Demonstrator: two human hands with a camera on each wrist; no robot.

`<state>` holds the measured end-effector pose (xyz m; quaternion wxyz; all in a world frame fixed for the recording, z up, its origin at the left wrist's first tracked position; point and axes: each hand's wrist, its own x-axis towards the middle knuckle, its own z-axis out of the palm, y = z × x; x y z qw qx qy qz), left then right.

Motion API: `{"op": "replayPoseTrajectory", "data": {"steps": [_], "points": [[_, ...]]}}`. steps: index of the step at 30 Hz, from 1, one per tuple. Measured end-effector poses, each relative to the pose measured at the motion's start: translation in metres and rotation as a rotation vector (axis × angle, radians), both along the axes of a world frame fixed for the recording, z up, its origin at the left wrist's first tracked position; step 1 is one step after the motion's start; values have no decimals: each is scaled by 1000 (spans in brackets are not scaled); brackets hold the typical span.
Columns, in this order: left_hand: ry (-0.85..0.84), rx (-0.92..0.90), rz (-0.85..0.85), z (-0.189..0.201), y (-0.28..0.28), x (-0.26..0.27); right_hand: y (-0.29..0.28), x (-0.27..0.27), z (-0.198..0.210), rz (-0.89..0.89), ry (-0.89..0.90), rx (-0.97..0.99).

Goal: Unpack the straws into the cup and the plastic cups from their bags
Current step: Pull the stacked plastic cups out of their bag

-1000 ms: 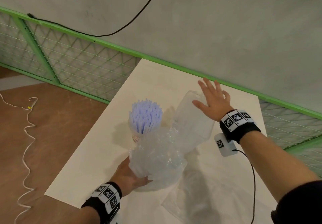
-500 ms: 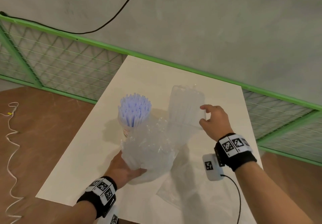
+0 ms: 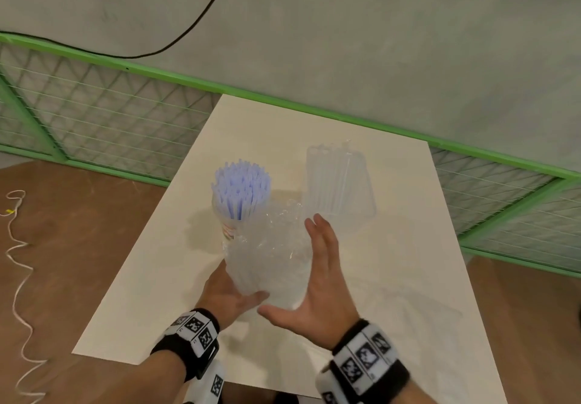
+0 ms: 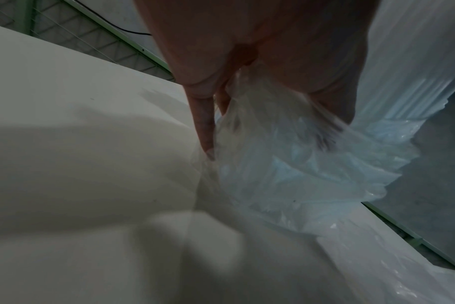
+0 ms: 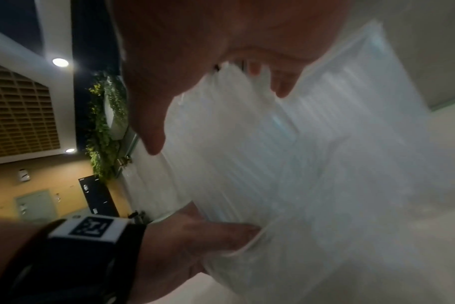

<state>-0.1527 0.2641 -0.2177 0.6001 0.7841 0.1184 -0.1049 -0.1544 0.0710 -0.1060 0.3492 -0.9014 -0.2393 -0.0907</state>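
Note:
A clear cup (image 3: 227, 226) packed with purple straws (image 3: 241, 187) stands mid-table. Behind it to the right stands a bare stack of clear plastic cups (image 3: 339, 183), upside down. Nearer me, my left hand (image 3: 234, 295) grips the lower end of a second stack of cups (image 3: 267, 262), which is wrapped in crumpled clear bag. In the left wrist view my left hand (image 4: 247, 92) has its fingers curled into that bag (image 4: 299, 164). My right hand (image 3: 314, 281) is beside the bagged stack on its right, fingers straight and thumb spread. The right wrist view is blurred and shows the stack (image 5: 286, 164).
The pale table (image 3: 163, 277) ends at a green mesh fence (image 3: 110, 114) and a grey wall. A flat empty clear bag (image 3: 402, 309) lies on the table to the right of my hands. A white cord (image 3: 15, 262) trails over the brown floor on the left.
My right hand let go of the bare stack of cups, which now stands at the back, and came back beside the bagged stack. My left hand kept its grip.

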Motion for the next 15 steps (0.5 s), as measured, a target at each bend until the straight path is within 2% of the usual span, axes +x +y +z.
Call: {"op": "replayPoseTrajectory", "data": {"steps": [4,15], "points": [[24,-2,19,2,-2,1,17,7,-4,-100,20,163],[61,34,5,-3,-1,2,1,13,3,30,158,300]]}}
